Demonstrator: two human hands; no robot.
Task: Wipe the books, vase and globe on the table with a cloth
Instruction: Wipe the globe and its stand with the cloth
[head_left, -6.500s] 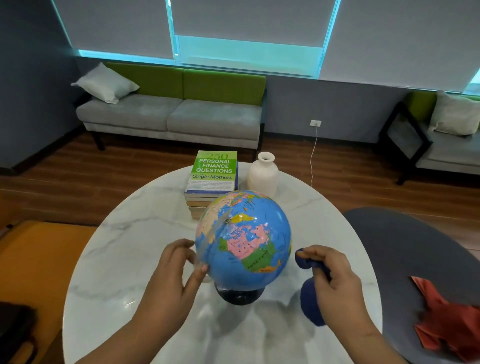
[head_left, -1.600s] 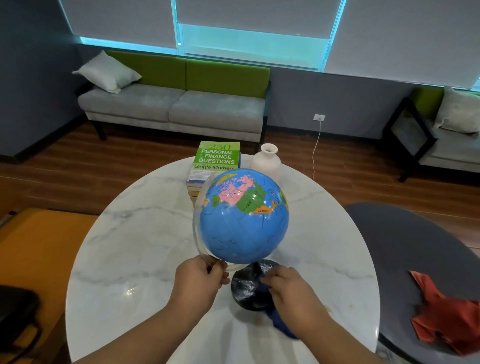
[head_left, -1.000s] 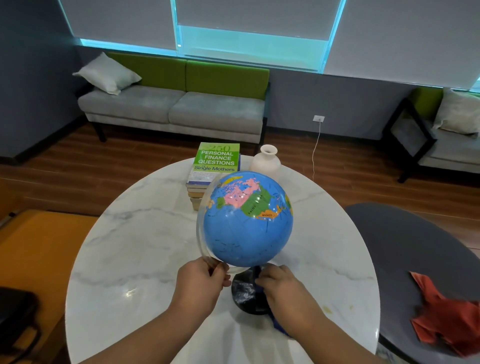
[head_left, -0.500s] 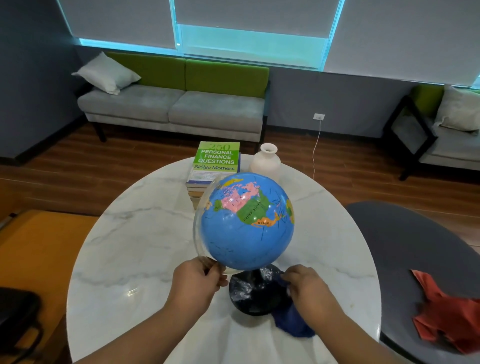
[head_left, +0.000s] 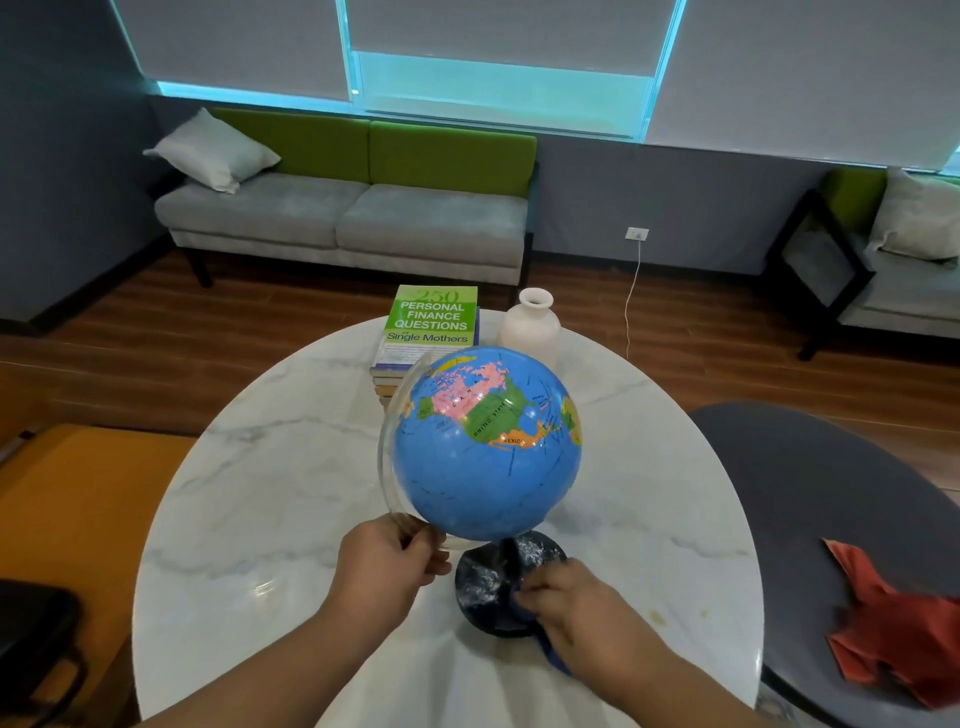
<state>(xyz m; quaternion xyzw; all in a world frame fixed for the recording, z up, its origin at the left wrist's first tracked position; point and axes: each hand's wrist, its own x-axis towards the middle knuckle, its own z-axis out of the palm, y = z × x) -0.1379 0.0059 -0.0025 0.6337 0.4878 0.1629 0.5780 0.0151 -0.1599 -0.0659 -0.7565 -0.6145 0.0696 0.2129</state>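
Blue cloth (head_left: 555, 660), bunched in the curled fingers of the right hand (head_left: 576, 608), presses against the black base (head_left: 498, 577) of the globe (head_left: 485, 447), which stands toward the near side of the marble table (head_left: 260, 519). The left hand (head_left: 387, 564) pinches the lower end of the clear arc (head_left: 395, 431), steadying it. The globe step looks close to finished. Next, I judge, the cloth must reach the vase (head_left: 531, 327) or books (head_left: 428, 332) at the far edge. There is one globe, one vase and one stack of books, their number unclear.
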